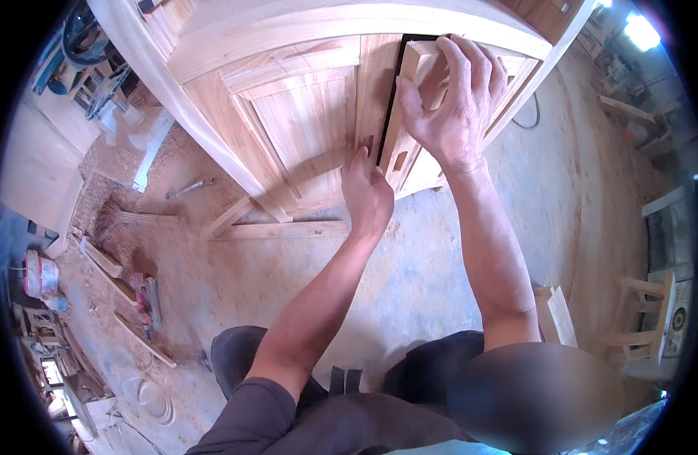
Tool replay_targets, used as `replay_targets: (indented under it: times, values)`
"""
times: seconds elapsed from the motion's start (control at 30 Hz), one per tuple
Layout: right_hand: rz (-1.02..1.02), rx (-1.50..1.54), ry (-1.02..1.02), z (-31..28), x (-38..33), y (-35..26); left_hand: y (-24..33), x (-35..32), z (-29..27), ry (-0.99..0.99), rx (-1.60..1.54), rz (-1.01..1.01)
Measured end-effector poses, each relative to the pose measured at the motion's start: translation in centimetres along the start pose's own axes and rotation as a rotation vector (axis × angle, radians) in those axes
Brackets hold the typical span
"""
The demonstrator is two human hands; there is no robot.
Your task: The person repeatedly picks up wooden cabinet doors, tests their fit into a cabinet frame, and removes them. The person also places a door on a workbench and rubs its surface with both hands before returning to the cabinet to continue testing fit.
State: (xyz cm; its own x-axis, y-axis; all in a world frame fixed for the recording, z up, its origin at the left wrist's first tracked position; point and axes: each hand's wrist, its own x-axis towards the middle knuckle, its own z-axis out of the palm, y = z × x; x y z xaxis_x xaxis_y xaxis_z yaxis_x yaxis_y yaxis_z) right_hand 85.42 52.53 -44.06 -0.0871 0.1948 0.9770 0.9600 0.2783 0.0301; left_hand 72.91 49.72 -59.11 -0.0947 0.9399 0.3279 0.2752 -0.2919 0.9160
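Note:
A pale wooden cabinet (pixel 212 49) stands in front of me, with a framed panel (pixel 303 121) on its left side. To the right, a small wooden door (pixel 394 155) sits ajar in the opening, with a dark gap along its left and top edges. Spread across the door's upper part, my right hand (pixel 459 114) grips it, the thumb on the left edge and the fingers over the frame. My left hand (pixel 368 193) is closed by the door's lower left corner. A small dark tip shows above its fingers, but I cannot make out what it holds.
A loose wooden strip (pixel 281 230) lies on the floor below the cabinet. Sawdust, a metal wrench-like tool (pixel 191 188), a red tool (pixel 143 307) and wood offcuts lie to the left, near a white bucket (pixel 42 274). A wooden frame (pixel 644 315) stands at right.

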Motion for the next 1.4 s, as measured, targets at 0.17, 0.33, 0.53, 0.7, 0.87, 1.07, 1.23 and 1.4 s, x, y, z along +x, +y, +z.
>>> replay_targets:
  times: [0.17,0.33,0.53,0.7,0.87,1.07,1.23,1.4]
  values:
    - [0.056,0.006,0.03,0.4,0.1,-0.6,-0.7,-0.4,0.3,-0.017,-0.002,0.014]
    - [0.084,0.012,0.046,0.8,-0.2,-1.0,-0.7,-0.8,1.0,0.01,-0.021,0.018]
    - [0.119,0.009,0.054,1.0,-0.3,-0.8,-0.7,-0.7,1.9,-0.018,-0.022,0.059]
    - [0.173,0.075,0.069,1.3,-0.8,-1.0,-2.4,-0.1,1.6,-0.118,-0.017,0.212]
    - [0.25,0.132,0.042,0.7,-1.0,-0.9,0.9,-0.5,2.2,-0.048,-0.331,0.034]
    - [0.336,0.251,-0.041,-0.6,-1.5,-1.2,0.4,0.2,3.3,0.074,-0.221,0.055]
    - [0.328,0.226,-0.052,-1.2,-1.0,-1.0,-0.3,0.2,3.8,0.103,-0.269,0.071]
    - [0.273,0.212,0.041,-1.2,-1.5,-0.2,-0.8,-0.3,4.3,0.132,-0.322,0.055]
